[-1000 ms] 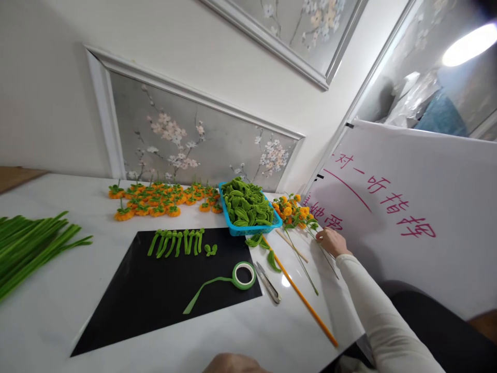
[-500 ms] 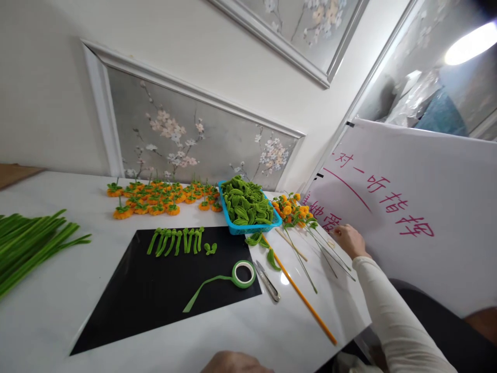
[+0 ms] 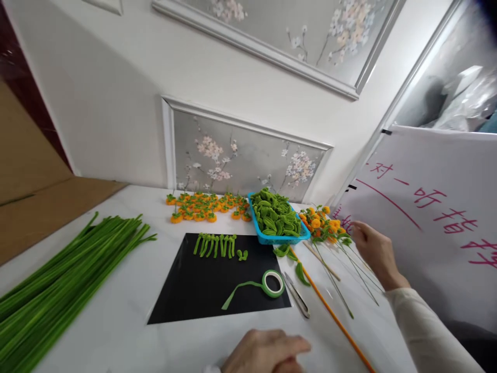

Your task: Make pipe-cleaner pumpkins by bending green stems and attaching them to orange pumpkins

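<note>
My left hand (image 3: 267,352) is at the bottom edge, over the near side of the white table, its index finger stretched to the right and nothing visible in it. At the right, my right hand (image 3: 376,254) is beside a bunch of orange pompom flowers (image 3: 324,224) on thin green stems. Its fingers are curled and partly hidden, so what they hold, if anything, cannot be made out. A roll of green tape (image 3: 273,284) lies on a black mat (image 3: 202,292), its loose end trailing left. Short green stem pieces (image 3: 215,245) form a row there, with a small leaf pair (image 3: 242,255) alongside.
A blue basket (image 3: 281,240) of green fuzzy leaves stands behind the mat. Left of it sit several orange flower heads (image 3: 198,207). A craft knife (image 3: 297,295) and an orange stick (image 3: 330,311) lie right of the mat. Long green strips (image 3: 73,280) cover the left side, near cardboard (image 3: 58,207).
The view has swung left, so the table things appear further right. My left hand has come further into view, with its index finger now showing. My right hand remains near the orange flowers.
</note>
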The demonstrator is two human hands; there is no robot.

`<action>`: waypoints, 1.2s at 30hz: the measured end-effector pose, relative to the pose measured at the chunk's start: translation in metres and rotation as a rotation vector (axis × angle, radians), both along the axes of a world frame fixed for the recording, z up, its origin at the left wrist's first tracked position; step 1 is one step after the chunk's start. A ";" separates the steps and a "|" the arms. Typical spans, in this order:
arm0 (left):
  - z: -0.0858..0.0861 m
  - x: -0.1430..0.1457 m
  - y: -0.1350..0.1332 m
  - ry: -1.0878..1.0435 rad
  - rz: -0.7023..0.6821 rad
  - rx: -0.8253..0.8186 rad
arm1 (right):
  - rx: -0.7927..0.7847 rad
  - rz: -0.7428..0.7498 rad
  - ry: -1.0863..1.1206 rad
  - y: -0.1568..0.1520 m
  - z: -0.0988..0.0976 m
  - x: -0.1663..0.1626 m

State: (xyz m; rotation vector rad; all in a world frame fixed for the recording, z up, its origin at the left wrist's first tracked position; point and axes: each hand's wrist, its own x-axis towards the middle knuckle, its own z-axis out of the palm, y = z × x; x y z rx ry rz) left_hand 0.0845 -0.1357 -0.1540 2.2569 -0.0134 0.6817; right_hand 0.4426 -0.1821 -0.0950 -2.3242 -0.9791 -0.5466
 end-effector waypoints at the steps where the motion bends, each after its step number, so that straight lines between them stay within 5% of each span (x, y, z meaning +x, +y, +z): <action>1: 0.002 -0.001 0.004 -0.010 0.060 -0.031 | 0.077 0.100 0.005 0.008 0.004 -0.022; 7: 0.028 -0.016 0.038 -0.037 0.366 -0.143 | 0.062 0.741 0.028 0.036 -0.006 -0.148; 11: 0.043 -0.043 0.071 -0.038 0.550 -0.217 | 0.106 0.948 0.063 0.040 -0.023 -0.190; 15: 0.050 -0.067 0.106 -0.151 0.746 -0.355 | 0.173 0.929 0.170 0.044 -0.028 -0.205; 21: 0.050 -0.079 0.141 -0.147 0.908 -0.508 | 0.074 0.787 0.408 0.055 -0.025 -0.202; 30: 0.011 -0.070 0.187 0.115 1.067 -0.216 | -0.180 0.808 0.308 0.083 -0.029 -0.204; 36: -0.003 -0.061 0.187 0.179 1.093 -0.024 | -0.271 0.742 0.272 0.098 -0.033 -0.202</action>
